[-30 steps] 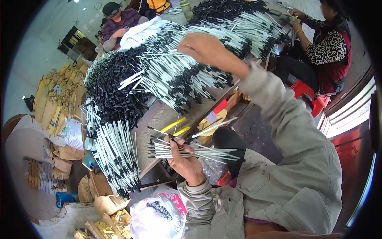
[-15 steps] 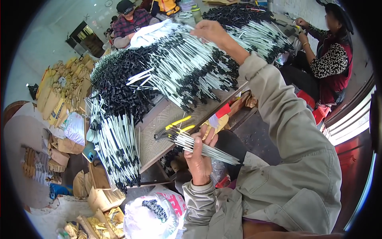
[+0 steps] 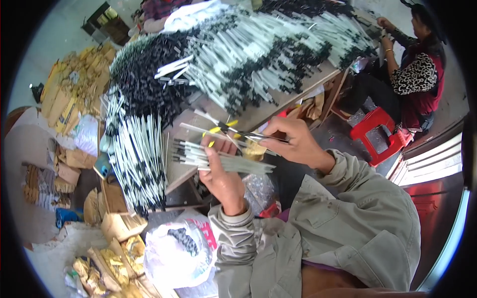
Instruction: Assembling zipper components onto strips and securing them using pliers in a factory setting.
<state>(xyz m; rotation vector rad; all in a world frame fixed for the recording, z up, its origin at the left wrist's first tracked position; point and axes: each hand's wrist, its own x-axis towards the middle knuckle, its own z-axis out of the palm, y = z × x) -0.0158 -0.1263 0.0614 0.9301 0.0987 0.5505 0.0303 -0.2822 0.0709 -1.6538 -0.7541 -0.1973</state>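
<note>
Thin white rods with black end pieces lie as a bundle [image 3: 238,164] in my left hand [image 3: 223,186], which is closed around them. My right hand [image 3: 295,144] pinches a few similar black-and-white rods [image 3: 251,134] just above that bundle, and they point up and to the left. Behind the hands, pliers with yellow handles [image 3: 213,130] lie on the table edge [image 3: 181,171], partly covered by the rods. Beyond them spreads a large heap of white rods with black ends [image 3: 243,54]. A heap of black pieces [image 3: 154,74] is to its left.
Upright white rods [image 3: 139,164] are stacked at the table's left end. A white plastic bag [image 3: 174,268] stands below, with small black-and-white pieces inside. At the right a person [image 3: 417,74] sits near a red stool [image 3: 367,131]. Flattened cardboard [image 3: 74,89] is piled far left.
My right hand has come down from the far heap to beside my left hand, now with rods in its fingers. The view has tilted downward.
</note>
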